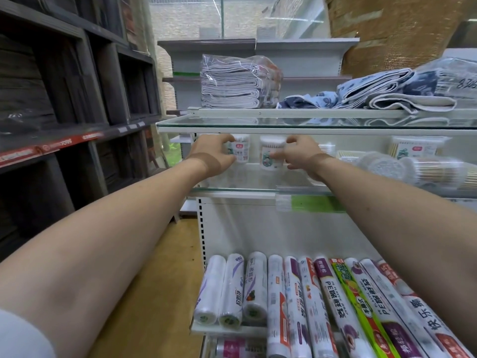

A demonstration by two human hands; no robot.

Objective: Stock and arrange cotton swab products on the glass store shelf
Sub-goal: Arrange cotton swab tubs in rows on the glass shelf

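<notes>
Glass shelf point(232, 190): left hand point(211, 153) grips one swab tub point(241, 148), right hand point(299, 156) another point(271, 153). Risk: tubs knock, toppling.

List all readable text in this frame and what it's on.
"PE" and "PE PLASTIC WRAP": white plastic wrap roll with purple ends.
"PE": green plastic wrap box.
"快乐": white roll at far right.
"826", handwritten: clear bag of folded cloths.
Cotton swab jar labels, red shelf-edge strips: too blurred.
</notes>
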